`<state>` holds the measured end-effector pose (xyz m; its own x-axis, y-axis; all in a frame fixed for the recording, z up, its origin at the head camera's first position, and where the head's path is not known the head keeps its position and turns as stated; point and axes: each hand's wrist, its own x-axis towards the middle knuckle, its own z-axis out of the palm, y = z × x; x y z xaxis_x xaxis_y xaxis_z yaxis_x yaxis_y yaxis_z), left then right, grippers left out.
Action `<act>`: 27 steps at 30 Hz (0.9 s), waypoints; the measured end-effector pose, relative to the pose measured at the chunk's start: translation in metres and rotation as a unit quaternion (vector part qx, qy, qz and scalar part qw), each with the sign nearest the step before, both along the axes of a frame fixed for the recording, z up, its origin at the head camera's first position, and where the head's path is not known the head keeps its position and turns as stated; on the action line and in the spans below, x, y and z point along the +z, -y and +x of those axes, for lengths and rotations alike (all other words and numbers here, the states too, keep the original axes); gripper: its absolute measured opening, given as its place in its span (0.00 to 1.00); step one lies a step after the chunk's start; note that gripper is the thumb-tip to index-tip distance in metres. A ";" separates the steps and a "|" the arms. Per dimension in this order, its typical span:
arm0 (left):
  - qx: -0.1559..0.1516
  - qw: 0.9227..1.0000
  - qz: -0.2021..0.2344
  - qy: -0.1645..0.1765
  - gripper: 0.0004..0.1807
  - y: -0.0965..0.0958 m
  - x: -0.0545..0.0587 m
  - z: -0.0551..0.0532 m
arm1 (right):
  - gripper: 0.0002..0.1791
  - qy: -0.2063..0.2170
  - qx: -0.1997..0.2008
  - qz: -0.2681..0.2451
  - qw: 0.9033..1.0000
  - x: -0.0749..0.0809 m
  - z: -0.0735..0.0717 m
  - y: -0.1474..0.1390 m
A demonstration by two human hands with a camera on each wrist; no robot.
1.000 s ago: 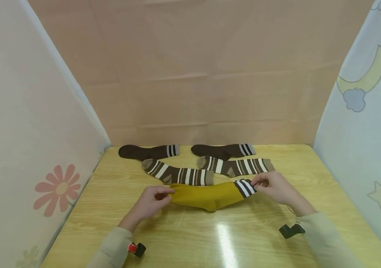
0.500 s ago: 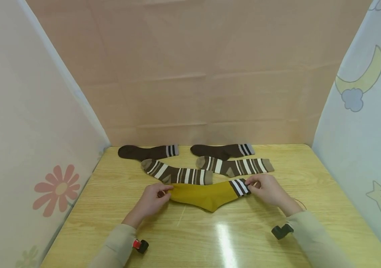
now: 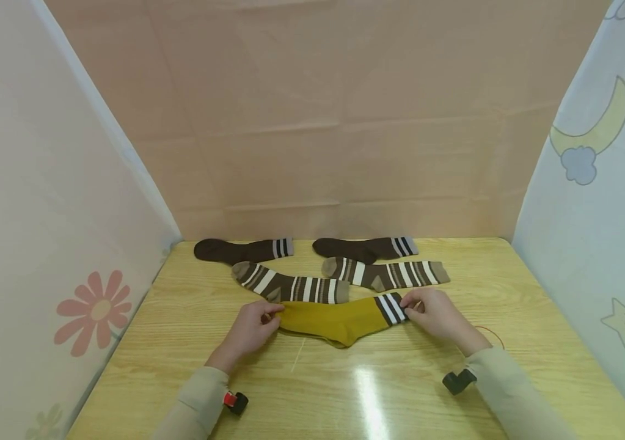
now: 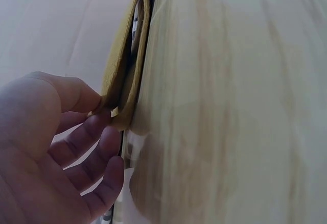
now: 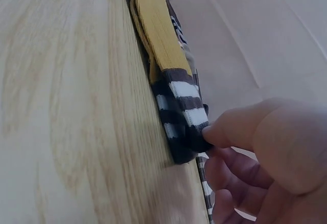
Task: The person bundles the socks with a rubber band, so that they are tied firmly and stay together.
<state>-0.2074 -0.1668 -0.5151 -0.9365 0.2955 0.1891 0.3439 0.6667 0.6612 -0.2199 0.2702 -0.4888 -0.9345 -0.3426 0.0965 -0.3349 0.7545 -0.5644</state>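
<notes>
A mustard-yellow sock [image 3: 334, 315] with a dark brown cuff and white stripes is stretched sideways between both hands, low over the table. My left hand [image 3: 252, 328] pinches its toe end between thumb and index finger. At the cuff edge, my right hand [image 3: 434, 313] pinches the other end. Under it lies a second mustard sock [image 5: 176, 150], its striped cuff showing below the held one in the right wrist view. In the left wrist view, the pinched toe [image 4: 110, 94] sits just above the lower layer, with the remaining left fingers loosely curled.
Right behind the yellow socks lie two brown, white and tan striped socks [image 3: 303, 287]. Farther back, two dark brown socks [image 3: 241, 250] with grey, black-striped cuffs lie side by side. The wooden table [image 3: 180, 330] is bounded by a back curtain [image 3: 339, 122] and printed side walls.
The held yellow sock has shifted slightly left at its cuff and settled over the other one, whose edge now shows below. The right hand moved left and the left hand barely moved.
</notes>
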 end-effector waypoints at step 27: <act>0.002 1.000 -0.020 0.012 0.12 -0.002 0.000 -0.001 | 0.04 0.034 0.013 0.013 0.999 -0.011 0.000 -0.004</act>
